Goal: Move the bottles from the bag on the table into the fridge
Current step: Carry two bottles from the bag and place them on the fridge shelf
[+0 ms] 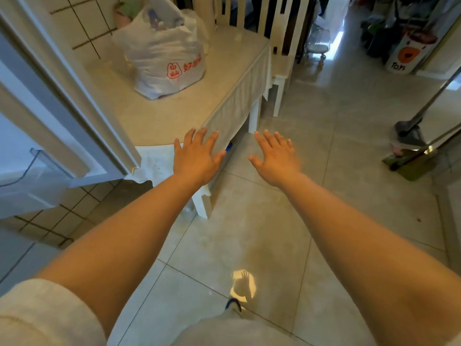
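Note:
A white plastic bag (164,58) with a red rabbit logo stands on the cream table (174,116) near the tiled wall. Bottle tops (156,20) show blurred at its open mouth. The open fridge door (62,106) fills the left side, with a clear door shelf (32,176) low down. My left hand (197,156) is stretched out flat over the table's near corner, fingers spread, holding nothing. My right hand (274,157) is stretched out beside it over the floor, also flat and holding nothing. Both hands are well short of the bag.
White chairs (277,46) stand at the table's far side. A mop and dustpan (411,146) lean at the right. A toy bin (409,53) and clutter sit at the back right. Tiled floor (287,221) lies underfoot.

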